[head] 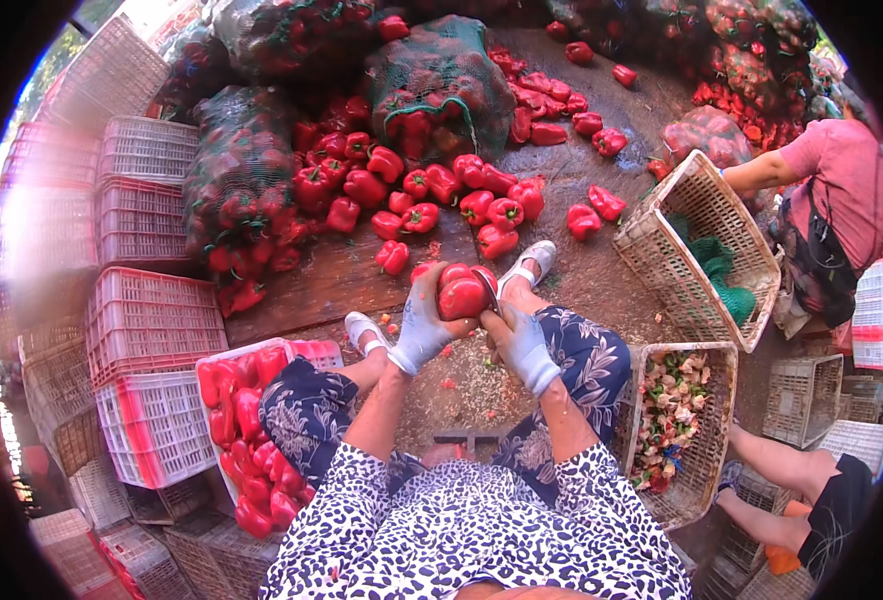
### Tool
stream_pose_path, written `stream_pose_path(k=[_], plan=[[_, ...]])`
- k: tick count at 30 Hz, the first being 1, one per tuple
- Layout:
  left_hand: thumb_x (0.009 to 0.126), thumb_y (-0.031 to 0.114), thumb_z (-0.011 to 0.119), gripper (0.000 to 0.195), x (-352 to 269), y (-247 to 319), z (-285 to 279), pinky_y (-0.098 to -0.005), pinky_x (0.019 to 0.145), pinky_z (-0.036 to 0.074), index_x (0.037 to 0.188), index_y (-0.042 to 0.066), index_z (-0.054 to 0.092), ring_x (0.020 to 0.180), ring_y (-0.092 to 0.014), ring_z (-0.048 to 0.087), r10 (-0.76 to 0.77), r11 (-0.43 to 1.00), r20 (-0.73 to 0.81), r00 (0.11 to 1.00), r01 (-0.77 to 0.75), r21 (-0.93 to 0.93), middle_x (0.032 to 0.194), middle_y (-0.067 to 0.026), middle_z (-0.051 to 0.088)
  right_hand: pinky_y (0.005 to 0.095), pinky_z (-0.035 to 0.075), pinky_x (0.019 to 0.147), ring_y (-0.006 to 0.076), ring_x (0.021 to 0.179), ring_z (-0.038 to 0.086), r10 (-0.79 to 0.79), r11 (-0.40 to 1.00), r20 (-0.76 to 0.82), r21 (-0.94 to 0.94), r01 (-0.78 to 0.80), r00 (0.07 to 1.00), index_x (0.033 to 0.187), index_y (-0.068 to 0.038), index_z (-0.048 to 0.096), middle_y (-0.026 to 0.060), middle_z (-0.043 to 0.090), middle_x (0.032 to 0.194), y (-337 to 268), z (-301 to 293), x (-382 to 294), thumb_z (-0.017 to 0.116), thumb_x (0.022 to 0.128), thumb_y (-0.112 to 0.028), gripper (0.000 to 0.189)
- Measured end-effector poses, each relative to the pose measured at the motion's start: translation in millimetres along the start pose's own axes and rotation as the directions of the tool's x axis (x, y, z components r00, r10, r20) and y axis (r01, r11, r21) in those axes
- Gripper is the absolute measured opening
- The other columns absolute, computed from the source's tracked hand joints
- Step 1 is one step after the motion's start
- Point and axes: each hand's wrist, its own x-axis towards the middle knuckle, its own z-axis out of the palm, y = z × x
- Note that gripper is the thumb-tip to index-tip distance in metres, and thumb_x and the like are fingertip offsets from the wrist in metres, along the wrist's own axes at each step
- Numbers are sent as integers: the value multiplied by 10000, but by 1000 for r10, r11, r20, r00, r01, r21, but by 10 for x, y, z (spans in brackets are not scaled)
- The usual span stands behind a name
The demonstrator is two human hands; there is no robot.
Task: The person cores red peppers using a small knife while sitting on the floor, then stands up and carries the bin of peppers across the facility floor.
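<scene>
My left hand [420,322], in a pale work glove, grips a red bell pepper [462,294] in front of my body. My right hand [515,337], gloved too, is closed around a small knife [488,291] whose curved blade lies against the pepper's right side. Most of the knife's handle is hidden in the fingers. At my left knee a plastic crate [202,382] holds many red peppers. By my right knee another crate [725,420] contains cut pepper cores with green stems. Loose red peppers [366,187] lie on the floor beyond my feet.
Green mesh sacks of peppers [449,82] stand at the far side. Stacked plastic crates [148,322] line the left. At right, a tilted crate [711,255] holds green netting [719,277], beside a person in a pink shirt [846,187]. Another person's bare legs [779,465] are at lower right.
</scene>
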Motion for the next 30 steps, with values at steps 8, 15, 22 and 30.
stream_pose_path(k=[8, 15, 22, 30], plan=[[667, 228, 794, 795, -359, 194, -107, -343, 993, 448, 1357, 39, 446, 1123, -216, 565, -236, 766, -92, 967, 127, -630, 1258, -103, 546, 497, 498, 741, 401, 768, 664, -37, 951, -24, -308, 28, 999, 1052, -94, 630, 214, 671, 817, 410, 536, -457, 462, 948, -404, 367], [753, 210, 782, 628, -868, -49, 144, -319, 945, 477, 1293, 45, 507, 1067, -166, 586, -411, 488, -27, 911, 195, -851, 1151, -53, 600, 468, 493, 723, 376, 751, 670, -38, 849, 1, -528, 32, 999, 1014, -66, 611, 213, 657, 792, 653, 615, -769, 474, 930, -400, 371], [813, 273, 747, 546, -800, -39, -102, -316, 898, 506, 1256, 45, 523, 1017, -151, 608, -394, 476, -53, 917, 154, -866, 1133, -43, 606, 434, 498, 848, 364, 952, 664, -13, 951, -26, -308, 5, 1000, 1137, -100, 623, 203, 688, 975, 338, 279, -1158, 559, 898, -466, 442], [828, 378, 747, 813, -1001, 516, -106, -378, 1086, 369, 1452, 64, 332, 1257, -216, 486, -149, 410, 109, 983, 162, -898, 1366, -88, 488, 409, 490, 915, 358, 1125, 615, -309, 811, -19, -528, 253, 951, 1397, -113, 441, 194, 634, 1190, -214, 283, -824, 680, 797, -575, 794]])
